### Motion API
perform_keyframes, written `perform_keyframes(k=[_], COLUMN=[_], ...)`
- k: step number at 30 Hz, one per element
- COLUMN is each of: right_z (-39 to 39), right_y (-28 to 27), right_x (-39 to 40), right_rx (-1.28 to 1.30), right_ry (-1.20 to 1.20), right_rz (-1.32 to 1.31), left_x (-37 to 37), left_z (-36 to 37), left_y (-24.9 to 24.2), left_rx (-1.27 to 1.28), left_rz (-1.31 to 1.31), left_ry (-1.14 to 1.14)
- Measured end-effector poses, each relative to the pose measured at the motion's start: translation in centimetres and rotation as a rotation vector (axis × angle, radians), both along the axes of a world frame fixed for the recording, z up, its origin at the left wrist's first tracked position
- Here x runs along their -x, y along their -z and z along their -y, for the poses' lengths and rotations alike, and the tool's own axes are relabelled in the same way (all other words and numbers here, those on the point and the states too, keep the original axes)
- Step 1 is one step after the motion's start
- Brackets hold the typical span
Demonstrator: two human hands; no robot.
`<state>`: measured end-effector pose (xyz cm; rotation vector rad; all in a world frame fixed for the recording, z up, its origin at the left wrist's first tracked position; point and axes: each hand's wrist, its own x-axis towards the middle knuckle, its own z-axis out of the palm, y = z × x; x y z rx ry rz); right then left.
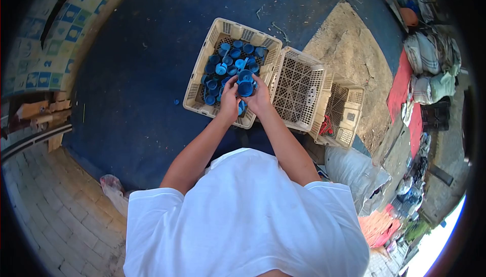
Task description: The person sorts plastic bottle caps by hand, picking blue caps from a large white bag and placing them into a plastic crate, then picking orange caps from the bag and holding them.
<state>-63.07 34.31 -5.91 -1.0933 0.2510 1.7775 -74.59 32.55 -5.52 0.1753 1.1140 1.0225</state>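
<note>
- Both hands are over the beige slotted plastic crate [202,85], which sits on the dark blue floor mat [142,74] — it is loaded with small round blue plastic caps [228,59].
- The left hand [229,101] and right hand [259,97] meet at the crate's near edge, fingers curled around one round blue plastic cap [245,88] held between them.
- That cap looks light, rigid and smooth — likely a touch slippery; pinching it by the rim seems the surest hold.
- The loose caps lie just beyond the fingertips, toward the crate's far corner.
- Just beside it, toward the mat's right edge, stand an empty beige slotted crate [298,88] and a third beige crate [344,112] holding something red.
</note>
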Motion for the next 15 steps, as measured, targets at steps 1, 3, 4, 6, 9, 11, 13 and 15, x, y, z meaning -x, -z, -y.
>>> perform_keyframes(k=[1, 3, 4, 6, 9, 11, 13, 15], right_z=[-0.1, 0.2, 0.2, 0.3, 1.1, 2.3, 3.6, 4.5], right_y=[0.4, 0.6, 0.4, 0.2, 0.2, 0.6, 1.7, 2.4], right_x=[0.3, 0.6, 0.3, 0.6, 1.5, 1.9, 2.4, 3.0], right_rx=[0.012, 0.003, -0.008, 0.021, 0.087, 0.053, 0.044, 0.039], right_ry=[0.027, 0.077, 0.079, 0.115, 0.161, 0.115, 0.086, 0.053], right_rz=[0.015, 0.001, -0.034, -0.027, 0.063, 0.085, 0.066, 0.056], left_x=[0.4, 1.2, 1.5, 2.1, 3.5, 4.5, 6.0, 7.4], left_z=[-0.3, -0.6, -0.7, -0.5, 0.2, 0.6, 1.2, 1.5], left_y=[0.2, 0.4, 0.4, 0.5, 1.6, 2.6, 3.0, 3.1], left_rx=[-0.005, -0.011, 0.0, 0.025, 0.096, 0.119, 0.15, 0.178], left_rz=[0.005, 0.008, 0.015, 0.026, 0.101, 0.1, 0.102, 0.112], left_ry=[0.028, 0.087, 0.093, 0.11, 0.102, 0.118, 0.131, 0.15])
